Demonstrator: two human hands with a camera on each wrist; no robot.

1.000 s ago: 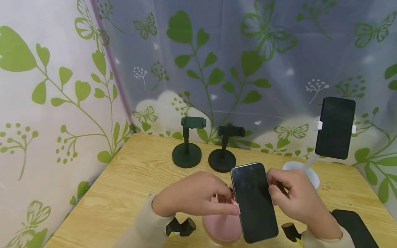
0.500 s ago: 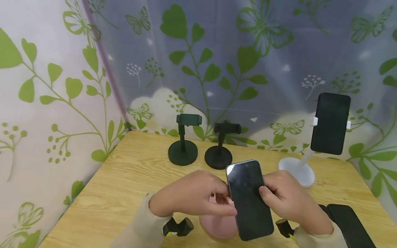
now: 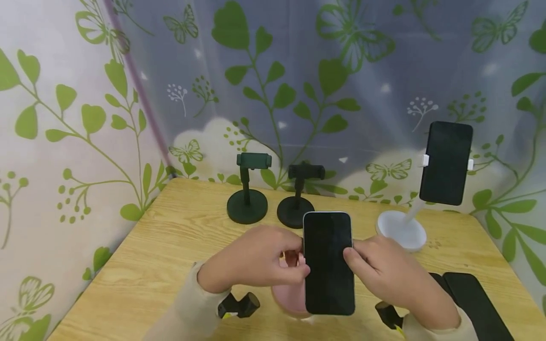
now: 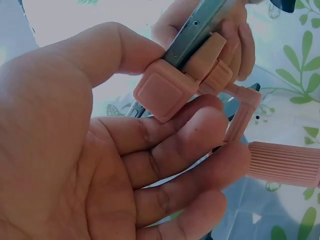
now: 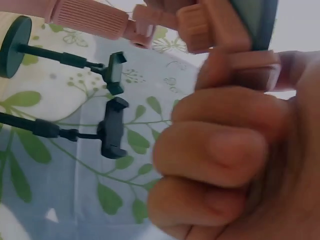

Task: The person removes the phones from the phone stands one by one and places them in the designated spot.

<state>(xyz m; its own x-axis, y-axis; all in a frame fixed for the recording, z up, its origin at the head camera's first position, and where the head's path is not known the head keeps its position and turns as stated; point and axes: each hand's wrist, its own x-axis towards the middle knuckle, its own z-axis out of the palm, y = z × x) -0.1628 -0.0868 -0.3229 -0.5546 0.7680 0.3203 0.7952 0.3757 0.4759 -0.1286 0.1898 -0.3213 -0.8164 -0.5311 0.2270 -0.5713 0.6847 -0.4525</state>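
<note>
Left hand [image 3: 260,258] pinches square-ended pink plastic clamp [image 4: 161,95]; right hand [image 3: 388,265] grips rectangular black-screened phone [image 3: 328,265], short of wood-grain worktop [image 3: 175,227] back edge. Advise: centre phone, ease clamp evenly.

Room lies left of the green stand [image 3: 246,202]; the held phone [image 3: 329,263] blocks front centre.

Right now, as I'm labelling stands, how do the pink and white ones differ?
The left hand and right hand hold the pink stand at its clamp; no hand touches the white stand. The pink stand is in the foreground, the white stand farther back, to the right. In the head view, the pink stand's phone looks straight; the white stand's phone leans slightly right. Both have a round base and hold a dark-screened phone.
</note>
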